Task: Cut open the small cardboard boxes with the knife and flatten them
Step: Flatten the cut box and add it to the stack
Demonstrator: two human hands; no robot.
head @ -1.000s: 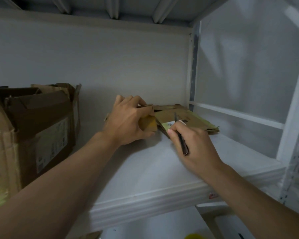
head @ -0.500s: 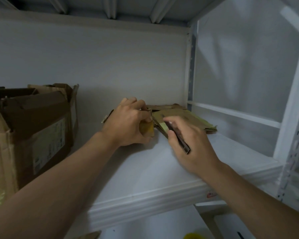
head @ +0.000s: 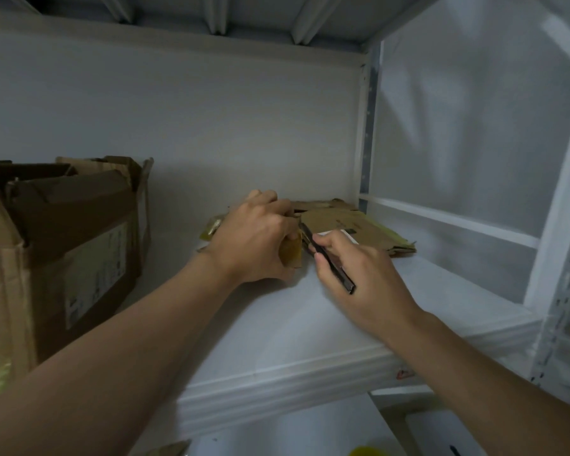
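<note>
The left hand (head: 255, 236) grips a small box (head: 292, 253) on the white shelf (head: 310, 324); the right hand (head: 359, 271) pinches the knife (head: 329, 260), tip at the box (blade hard to see). Flat cardboard (head: 352, 225) lies just behind; a big carton (head: 73, 238) stands left.

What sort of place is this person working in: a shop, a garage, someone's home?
Most likely a storeroom or storage corner. The signs: a white metal shelf with a slotted upright, a big worn cardboard box standing on it, and a pile of flattened cardboard at the back.
</note>
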